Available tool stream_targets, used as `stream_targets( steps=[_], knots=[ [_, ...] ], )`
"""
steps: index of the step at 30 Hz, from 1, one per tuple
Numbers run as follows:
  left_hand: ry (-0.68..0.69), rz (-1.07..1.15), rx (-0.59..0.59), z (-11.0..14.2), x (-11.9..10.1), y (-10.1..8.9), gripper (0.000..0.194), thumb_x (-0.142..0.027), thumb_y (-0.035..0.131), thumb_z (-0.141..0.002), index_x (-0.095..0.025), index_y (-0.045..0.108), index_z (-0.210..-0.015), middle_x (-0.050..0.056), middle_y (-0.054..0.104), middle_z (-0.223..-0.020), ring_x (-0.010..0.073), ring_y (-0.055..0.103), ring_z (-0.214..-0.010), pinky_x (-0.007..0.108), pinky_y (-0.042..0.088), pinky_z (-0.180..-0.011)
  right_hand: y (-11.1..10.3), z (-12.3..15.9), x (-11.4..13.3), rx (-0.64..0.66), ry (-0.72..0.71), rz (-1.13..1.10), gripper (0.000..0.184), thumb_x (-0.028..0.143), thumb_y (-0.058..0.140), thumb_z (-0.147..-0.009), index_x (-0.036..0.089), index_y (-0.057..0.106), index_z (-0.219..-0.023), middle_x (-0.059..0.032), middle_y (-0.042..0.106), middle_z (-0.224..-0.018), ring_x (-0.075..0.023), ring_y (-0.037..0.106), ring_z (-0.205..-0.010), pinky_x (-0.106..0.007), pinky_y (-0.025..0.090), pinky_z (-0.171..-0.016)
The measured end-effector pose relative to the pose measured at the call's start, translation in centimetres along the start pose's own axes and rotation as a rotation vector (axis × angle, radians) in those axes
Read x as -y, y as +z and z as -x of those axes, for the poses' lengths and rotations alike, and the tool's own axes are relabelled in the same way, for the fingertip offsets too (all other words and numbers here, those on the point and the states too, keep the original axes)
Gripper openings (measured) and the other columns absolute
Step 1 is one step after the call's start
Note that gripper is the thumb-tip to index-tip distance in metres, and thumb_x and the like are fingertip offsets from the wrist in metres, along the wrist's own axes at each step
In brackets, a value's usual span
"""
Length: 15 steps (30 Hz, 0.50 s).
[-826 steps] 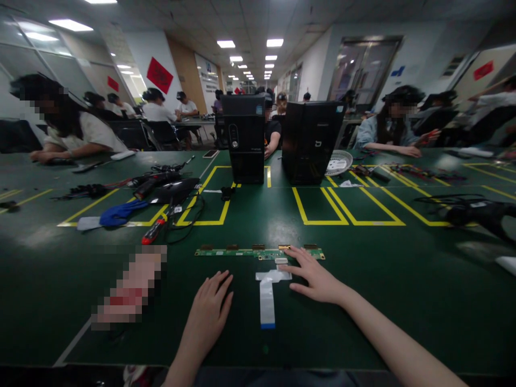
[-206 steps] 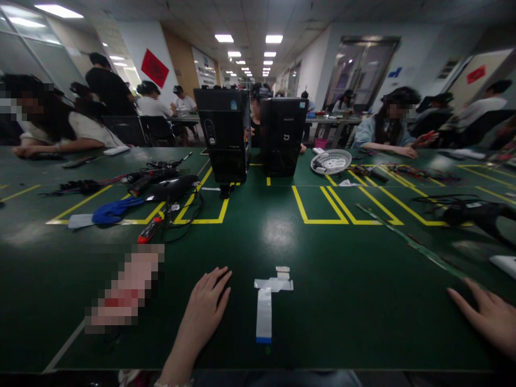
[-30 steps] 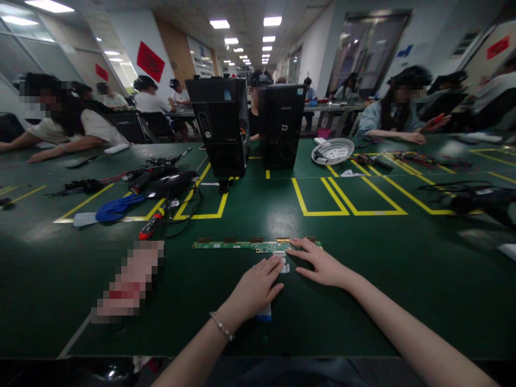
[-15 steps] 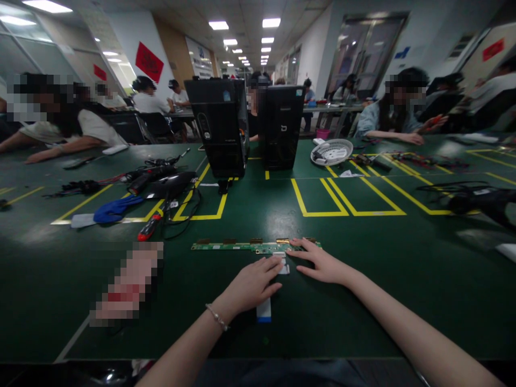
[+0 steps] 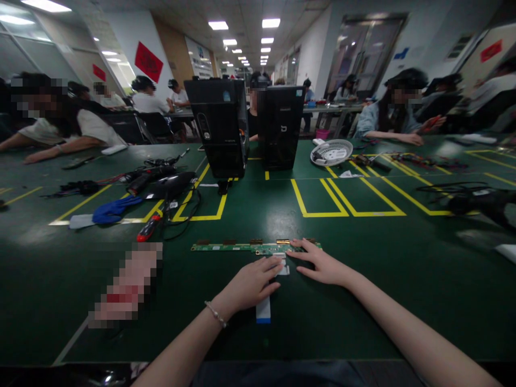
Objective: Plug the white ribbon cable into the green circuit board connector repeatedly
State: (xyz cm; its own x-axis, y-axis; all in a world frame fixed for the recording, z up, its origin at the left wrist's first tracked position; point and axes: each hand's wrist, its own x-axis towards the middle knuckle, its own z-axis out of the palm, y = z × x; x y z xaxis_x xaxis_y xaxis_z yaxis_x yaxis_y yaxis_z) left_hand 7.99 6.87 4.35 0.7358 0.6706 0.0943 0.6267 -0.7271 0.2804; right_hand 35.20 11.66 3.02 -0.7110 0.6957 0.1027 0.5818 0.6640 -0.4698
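A long, narrow green circuit board (image 5: 237, 248) with copper-coloured tabs along its far edge lies flat on the green table. My right hand (image 5: 318, 262) rests over the board's right end, fingers spread and touching it. Just in front of the board, my left hand (image 5: 252, 282) lies palm down with fingers stretched over a white flat ribbon cable (image 5: 263, 309). The cable's blue-tipped end sticks out toward me, and its middle is hidden under that hand. Its other end shows at the board's near edge.
Two black computer towers (image 5: 217, 129) stand ahead. To the left lie a red-and-black screwdriver (image 5: 148, 228), a blue glove (image 5: 115, 209), cables and a blurred-out item (image 5: 129, 282). A white basket (image 5: 332, 152) sits at the back right, black cabling (image 5: 479, 199) far right. People sit around the table.
Both hands stay in place on the board and cable. Only a very slight shift of the camera view shows.
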Motion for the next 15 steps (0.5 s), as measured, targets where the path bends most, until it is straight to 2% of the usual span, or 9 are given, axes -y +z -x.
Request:
stream_targets(
  steps=[10,15],
  knots=[
    [-0.117,0.002,-0.030,-0.1,-1.4,1.2,0.052,-0.044,0.043,-0.098,-0.023,0.037,-0.145,0.008,0.038,-0.151,0.0250,0.037,-0.137,0.043,0.037,-0.108,0.1,0.1,0.0,-0.013,-0.002,-0.006,0.048,0.040,0.050,-0.092,0.028,0.048,-0.139,-0.0088,0.032,-0.151,-0.0267,0.026,-0.140,-0.051,0.023,-0.114],
    [-0.090,0.017,-0.056,-0.4,-1.6,0.6,0.045,-0.036,0.044,-0.098,-0.020,0.044,-0.140,0.009,0.045,-0.147,0.0223,0.039,-0.136,0.043,0.028,-0.113,0.2,0.1,-0.2,-0.007,-0.004,0.007,0.049,0.040,0.050,-0.092,0.028,0.048,-0.139,-0.0091,0.032,-0.151,-0.0263,0.026,-0.140,-0.051,0.022,-0.114]
  ],
)
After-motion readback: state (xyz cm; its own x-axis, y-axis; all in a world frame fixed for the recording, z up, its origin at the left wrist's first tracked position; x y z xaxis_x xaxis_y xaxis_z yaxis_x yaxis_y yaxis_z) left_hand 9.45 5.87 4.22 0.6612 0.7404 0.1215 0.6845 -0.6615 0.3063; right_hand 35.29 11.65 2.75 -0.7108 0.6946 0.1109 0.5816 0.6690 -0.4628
